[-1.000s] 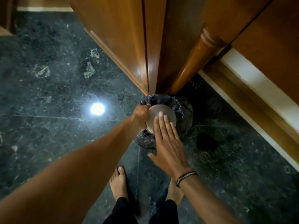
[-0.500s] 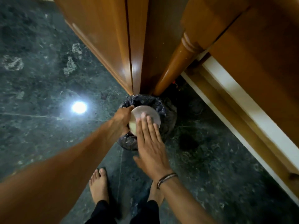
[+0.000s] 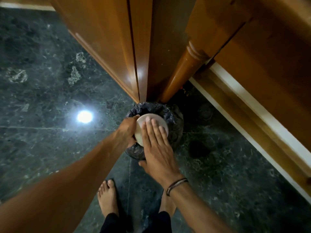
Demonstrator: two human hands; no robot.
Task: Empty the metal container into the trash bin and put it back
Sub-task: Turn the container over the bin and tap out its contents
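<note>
The metal container (image 3: 143, 121) is turned upside down over the trash bin (image 3: 175, 125), which is lined with a black bag and stands on the floor against the wooden furniture. My left hand (image 3: 126, 130) grips the container's left side. My right hand (image 3: 156, 145) lies flat, fingers together, on the container's upturned bottom. What is inside the bin is hidden by the container and my hands.
A wooden cabinet corner (image 3: 134, 64) and a turned wooden leg (image 3: 181, 69) rise right behind the bin. A wooden frame with a white edge (image 3: 252, 101) runs along the right. My bare feet (image 3: 107, 194) stand on the dark green marble floor, where a lamp reflection (image 3: 84, 116) shines.
My right hand stays flat on the upturned container while the left keeps its grip. The view has shifted a little; hands and container hold about the same pose over the bin.
</note>
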